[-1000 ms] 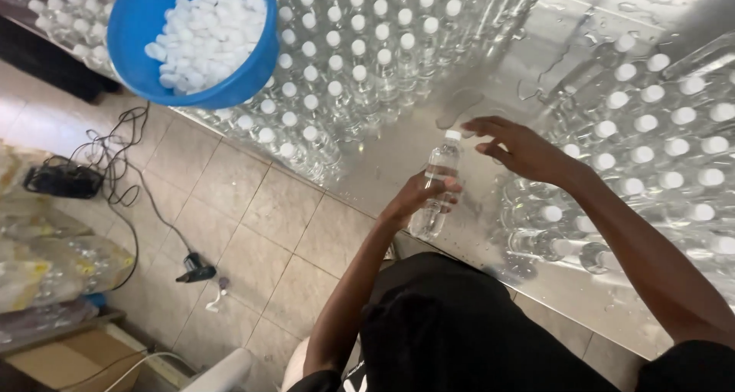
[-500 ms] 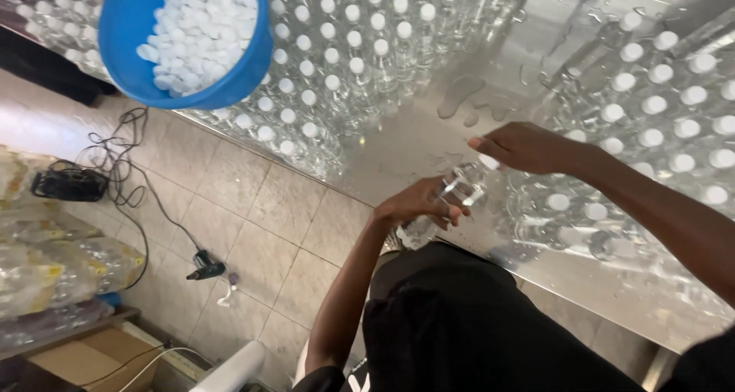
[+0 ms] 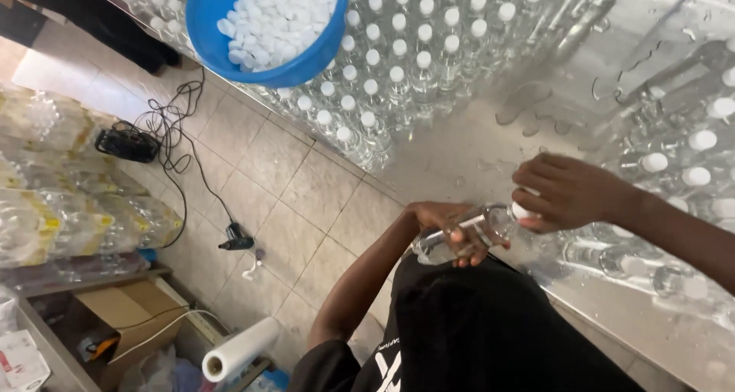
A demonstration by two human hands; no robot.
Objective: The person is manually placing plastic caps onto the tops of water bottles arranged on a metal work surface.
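moved: bottle now tipped near-flat and pulled in toward the torso; half a second ago it stood steeper, farther out over the worktop. Right hand came along with the cap end.
bottle: clear plastic, seems filled, held just off the worktop's near edge, above the lap.
left hand: wrapped around the bottle body, fingers clenched over it.
right hand: closed over the neck and white cap; cap mostly hidden.
handling: judged fairly heavy with water, thin wall dents under squeeze, likely slippery since the worktop is wet. Best hold mid-body, second hand at the stiff neck.
bowl: blue, full of white caps, far across the worktop from the bottle, resting on capped bottles.
capped bottles: dense rows beyond the bottle, more to its right.
floor: tiled, left of the bottle; black cable there.
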